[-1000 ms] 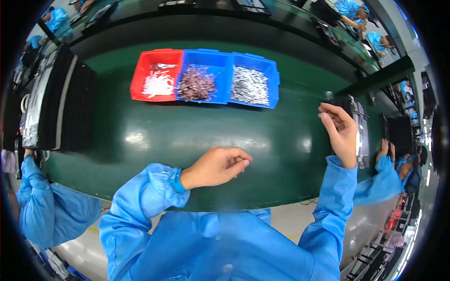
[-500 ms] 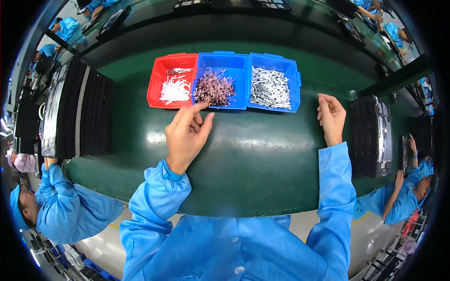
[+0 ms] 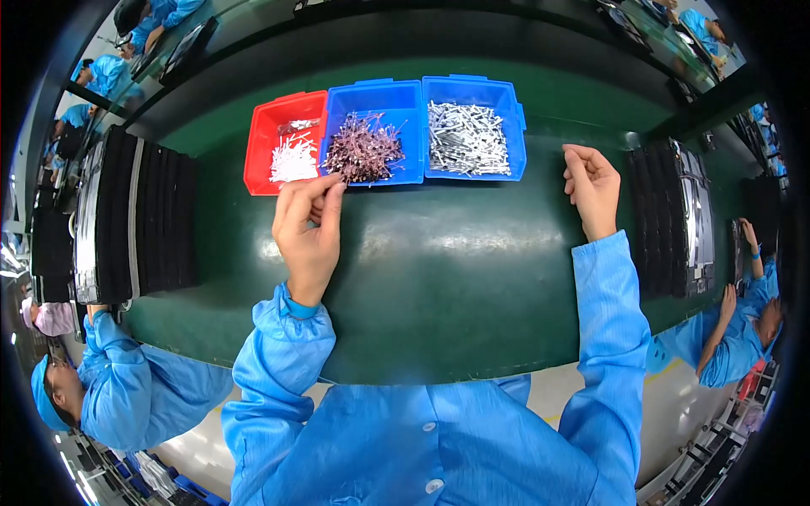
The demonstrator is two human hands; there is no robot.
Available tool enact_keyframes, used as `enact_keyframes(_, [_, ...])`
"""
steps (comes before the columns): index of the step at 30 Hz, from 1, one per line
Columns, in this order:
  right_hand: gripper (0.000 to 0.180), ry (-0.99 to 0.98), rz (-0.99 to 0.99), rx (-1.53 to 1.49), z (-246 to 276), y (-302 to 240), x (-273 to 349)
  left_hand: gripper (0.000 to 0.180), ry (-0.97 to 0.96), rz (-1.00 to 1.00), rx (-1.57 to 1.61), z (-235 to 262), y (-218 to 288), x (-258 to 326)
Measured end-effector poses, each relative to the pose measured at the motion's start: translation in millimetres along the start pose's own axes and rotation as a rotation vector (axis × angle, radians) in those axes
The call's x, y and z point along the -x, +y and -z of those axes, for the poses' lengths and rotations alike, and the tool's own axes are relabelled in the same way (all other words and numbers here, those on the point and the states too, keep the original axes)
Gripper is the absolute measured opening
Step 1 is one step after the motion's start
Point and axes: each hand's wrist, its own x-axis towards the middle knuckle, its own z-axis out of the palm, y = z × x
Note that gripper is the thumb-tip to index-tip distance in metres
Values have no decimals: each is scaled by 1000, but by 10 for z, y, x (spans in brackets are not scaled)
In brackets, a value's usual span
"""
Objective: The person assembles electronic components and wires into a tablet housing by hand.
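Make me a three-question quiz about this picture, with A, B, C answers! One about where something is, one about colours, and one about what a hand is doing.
1. Where is the left hand?
A. Just in front of the middle bin
B. On the black trays at the far right
C. Inside the red bin

2. What colours are the three bins?
A. All red
B. One red, two blue
C. Two red, one blue

3. How is the right hand?
A. Flat on the table
B. Gripping a bin
C. Raised with fingers curled, away from the bins

Answers:
1. A: its fingertips sit by the front edge of the middle bin with brownish parts.
2. B: the red bin stands left of the middle bin and the right blue bin.
3. C: it is over the green table, touching no bin.
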Motion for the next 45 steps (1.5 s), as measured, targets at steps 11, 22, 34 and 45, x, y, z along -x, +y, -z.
enact_keyframes(11, [16,11,16,23,-20,-4,53,12,19,147,165,39,-1,46])
enact_keyframes(22, [17,18,18,26,-17,5,65,14,35,316,364,56,95,55])
enact_keyframes(34, [17,42,41,10,-12,-10,99,14,42,257,408,64,147,62])
enact_keyframes(45, [24,-456,552,-85,-828,-658,1234,14,-395,474,946,-120,549,487])
